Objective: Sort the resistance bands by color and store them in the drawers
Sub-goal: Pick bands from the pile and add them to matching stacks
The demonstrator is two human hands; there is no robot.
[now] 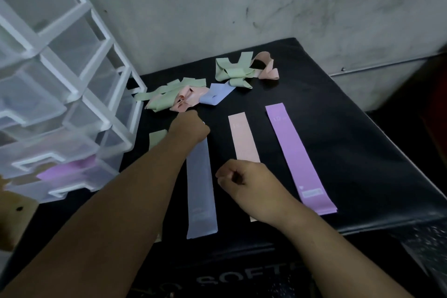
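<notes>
Three bands lie flat in a row on the black mat [350,133]: a blue band [200,189], a pink band [243,138] and a purple band [297,157]. A green band [157,138] shows partly beside my left forearm. Behind them lies a tangled pile of green [169,94], pink [186,100] and blue [215,95] bands, with a green knot [232,71] and a pink loop [266,68] further back. My left hand [188,127] sits at the blue band's far end, by the tangled pink one, its fingers hidden. My right hand [244,184] is a fist over the flat pink band's near half.
A translucent white drawer unit [72,80] stands at the left, at the mat's edge. Its bottom drawer holds a purple band [67,172]. A grey wall rises right behind the mat. The mat's right side and near right corner hold no bands.
</notes>
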